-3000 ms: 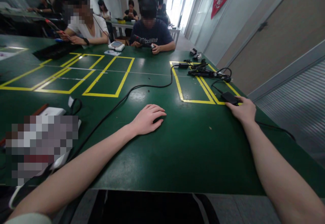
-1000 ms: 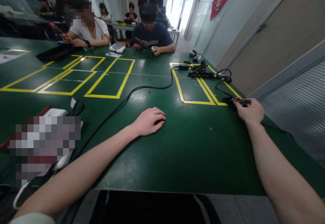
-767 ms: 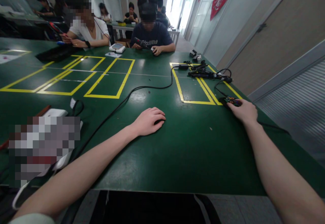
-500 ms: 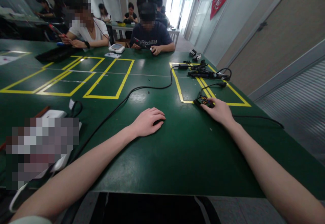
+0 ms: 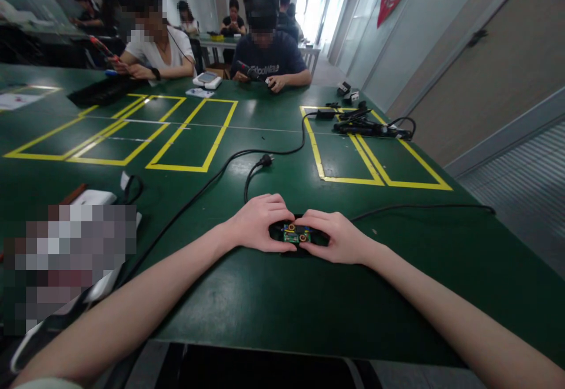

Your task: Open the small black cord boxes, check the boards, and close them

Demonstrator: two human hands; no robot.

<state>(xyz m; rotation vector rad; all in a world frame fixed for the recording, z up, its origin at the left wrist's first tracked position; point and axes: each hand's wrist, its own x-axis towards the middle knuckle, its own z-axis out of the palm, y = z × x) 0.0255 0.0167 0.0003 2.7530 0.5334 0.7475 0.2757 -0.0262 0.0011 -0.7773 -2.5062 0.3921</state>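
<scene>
Between my two hands a green circuit board (image 5: 291,238) with copper coils lies in a black open casing on the green table. My left hand (image 5: 261,224) has its thumb and fingers around the left end of this board and casing. Gripping the right end is my right hand (image 5: 338,236), with its fingertips near the coils. A black plug (image 5: 265,160) on a short cable lies just beyond my left hand. Another black cord (image 5: 424,207) runs off to the right from the casing. My palms hide parts of the casing's ends.
Yellow tape frames mark the green table (image 5: 247,301). A bundle of black adapters and cables (image 5: 371,124) lies at the far right. A long black cable (image 5: 207,186) crosses on the left, near a blurred pale object (image 5: 75,248). Two co-workers sit across the table.
The circuit board in its casing has come from the right tape frame to the middle in my right hand. My left hand now grips it too. The plug has moved left.
</scene>
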